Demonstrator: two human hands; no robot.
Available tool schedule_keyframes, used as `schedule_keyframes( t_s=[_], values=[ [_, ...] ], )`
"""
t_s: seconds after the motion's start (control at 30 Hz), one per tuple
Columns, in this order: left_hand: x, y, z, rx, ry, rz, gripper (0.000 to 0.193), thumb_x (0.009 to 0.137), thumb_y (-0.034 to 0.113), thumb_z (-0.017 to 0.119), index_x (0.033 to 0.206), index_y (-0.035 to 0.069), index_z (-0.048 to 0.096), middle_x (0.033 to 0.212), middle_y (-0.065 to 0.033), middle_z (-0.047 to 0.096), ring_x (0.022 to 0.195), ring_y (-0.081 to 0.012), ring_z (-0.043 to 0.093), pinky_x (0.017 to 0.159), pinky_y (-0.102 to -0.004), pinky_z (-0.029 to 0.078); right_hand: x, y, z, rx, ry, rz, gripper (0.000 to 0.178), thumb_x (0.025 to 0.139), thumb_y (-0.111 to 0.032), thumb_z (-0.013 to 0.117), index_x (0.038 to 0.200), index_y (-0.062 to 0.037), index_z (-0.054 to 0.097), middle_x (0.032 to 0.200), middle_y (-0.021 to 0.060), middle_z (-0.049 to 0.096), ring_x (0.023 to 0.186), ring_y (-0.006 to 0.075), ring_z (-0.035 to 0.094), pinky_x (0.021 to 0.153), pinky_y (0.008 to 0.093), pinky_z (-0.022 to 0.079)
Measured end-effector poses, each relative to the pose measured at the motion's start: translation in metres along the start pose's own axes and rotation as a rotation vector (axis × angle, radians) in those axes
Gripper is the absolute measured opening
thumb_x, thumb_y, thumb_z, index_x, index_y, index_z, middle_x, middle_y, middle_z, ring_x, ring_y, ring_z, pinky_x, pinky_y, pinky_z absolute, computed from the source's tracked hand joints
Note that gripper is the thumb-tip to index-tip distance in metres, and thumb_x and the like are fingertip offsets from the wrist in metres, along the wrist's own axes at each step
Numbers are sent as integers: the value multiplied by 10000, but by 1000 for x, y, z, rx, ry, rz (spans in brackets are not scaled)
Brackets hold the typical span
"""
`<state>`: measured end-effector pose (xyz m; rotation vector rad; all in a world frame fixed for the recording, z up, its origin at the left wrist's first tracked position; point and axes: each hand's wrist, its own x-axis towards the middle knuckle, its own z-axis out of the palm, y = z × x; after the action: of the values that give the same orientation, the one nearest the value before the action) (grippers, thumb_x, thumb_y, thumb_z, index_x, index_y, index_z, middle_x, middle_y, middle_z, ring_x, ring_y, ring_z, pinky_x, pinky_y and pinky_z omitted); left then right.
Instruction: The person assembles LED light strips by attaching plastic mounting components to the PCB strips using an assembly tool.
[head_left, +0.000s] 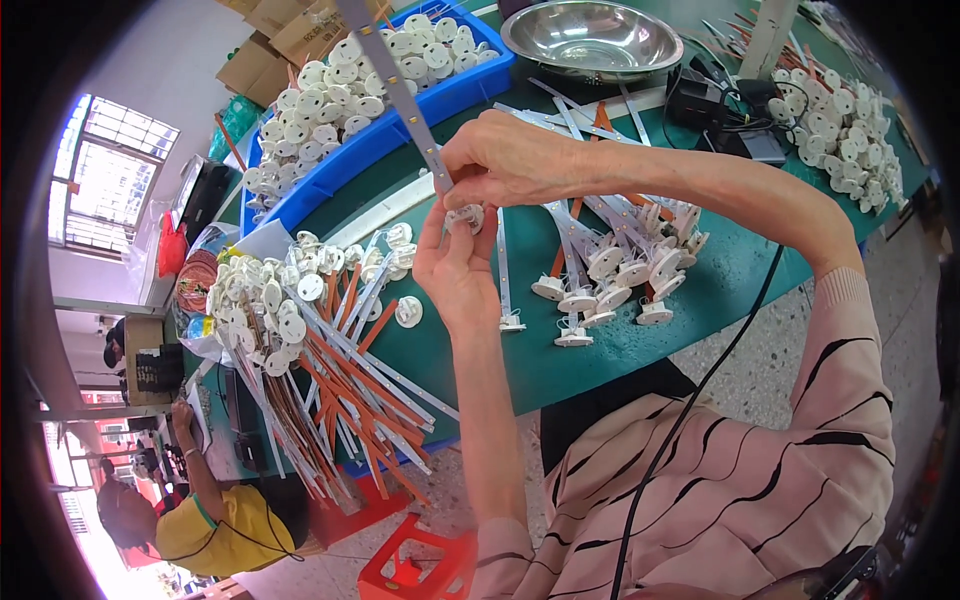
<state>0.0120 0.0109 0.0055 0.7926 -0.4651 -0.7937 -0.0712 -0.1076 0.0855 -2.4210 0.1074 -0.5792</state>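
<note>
The left hand (458, 272) is raised palm-up over the table, its fingers curled around a small white round piece (465, 218) that sits between them. The right hand (510, 160) comes in from the right just above it, thumb and forefinger pinching the lower end of a pale strip (400, 95) dotted with small yellowish squares. The strip slants up and to the left from that pinch, out past the top edge of the view. Its lower end meets the fingers right beside the round piece; the fingertips overlap there, so whether the two are joined is hard to tell.

Below and to the right of the hands, a cluster of strips with white round ends (605, 270) lies on the green table (560, 375). To the left of the left forearm is a heap of orange and white strips (370, 400), with many white discs (270, 310) at its upper end. Beyond the hands, a blue bin (340, 178) is heaped with similar discs, and a shiny metal bowl (590, 50) stands to its right. Farther right are black power adapters (700, 100) and another pile of white pieces (845, 140). At lower left, a co-worker in a yellow top (225, 525) sits near a red stool (415, 565).
</note>
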Motion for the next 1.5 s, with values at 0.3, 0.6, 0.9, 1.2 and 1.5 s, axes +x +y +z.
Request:
schedule_keyframes(
  t_s=[0.3,0.6,0.9,1.2,1.5],
  values=[
    [0,1,0,37,46,-19,300,897,-7,468,1185,-93,453,1059,-156,564,934,-205,605,845,-314,526,4,8,18,-28,77,-41,111,714,-97,647,754,6,639,627,148,605,571,271,593,530,351,436],
    [-2,1,-4,43,196,-3,294,890,-53,416,1176,-95,471,1090,-136,539,916,-165,579,803,-284,517,11,17,41,78,149,-39,56,726,-56,644,741,-6,624,610,128,610,546,236,601,504,320,434],
    [-2,5,-3,12,251,13,332,882,-69,417,1211,-73,461,1094,-139,540,905,-161,578,793,-295,518,20,13,44,0,91,-75,47,709,-34,642,751,-22,623,589,136,588,526,252,579,497,334,417],
    [-3,8,-1,69,281,65,390,881,-79,402,1271,-65,401,1096,-163,539,895,-195,591,800,-310,525,23,13,49,34,129,-131,29,696,-19,627,709,-2,607,580,143,580,508,247,563,501,329,407],
    [-6,6,4,108,277,107,397,893,-57,411,1289,-45,382,1102,-179,540,904,-190,589,789,-307,506,19,17,53,68,160,-149,31,694,-1,616,704,-2,587,589,112,596,514,231,565,519,316,423]
  ],
)
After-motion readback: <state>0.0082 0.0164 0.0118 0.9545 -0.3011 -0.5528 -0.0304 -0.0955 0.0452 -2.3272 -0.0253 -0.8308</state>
